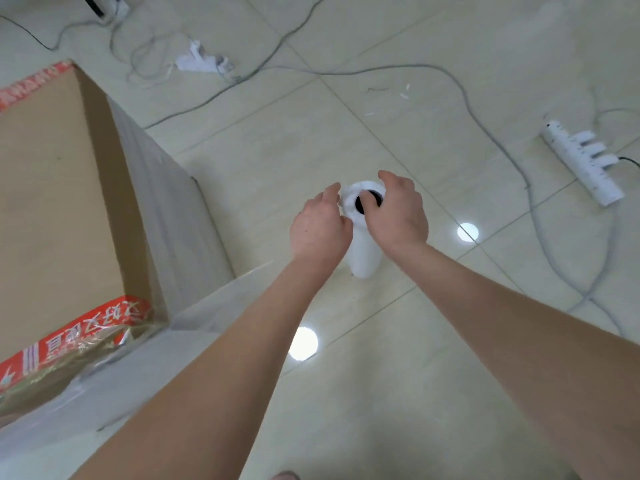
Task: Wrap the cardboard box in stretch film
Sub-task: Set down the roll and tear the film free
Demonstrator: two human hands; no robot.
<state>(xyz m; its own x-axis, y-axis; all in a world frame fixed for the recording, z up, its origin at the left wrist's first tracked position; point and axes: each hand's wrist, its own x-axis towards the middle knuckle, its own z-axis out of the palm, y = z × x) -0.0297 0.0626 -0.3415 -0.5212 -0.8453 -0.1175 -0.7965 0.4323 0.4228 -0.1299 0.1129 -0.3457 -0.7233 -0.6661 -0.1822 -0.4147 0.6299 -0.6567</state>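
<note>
A large cardboard box (52,202) with red printed tape stands at the left, its right and near sides covered in cloudy stretch film (162,216). A white stretch film roll (363,251) stands upright on the floor in the middle. My left hand (320,230) grips the roll's upper left side. My right hand (398,213) holds the roll's top, with the thumb hooked into the dark core hole. A sheet of film (221,303) stretches from the box's near corner toward the roll.
A white power strip (581,164) lies at the right on the tiled floor (433,358), with grey cables (485,123) looping across the back. Crumpled white paper (201,60) lies at the far centre. Another power strip (110,8) sits at the top left.
</note>
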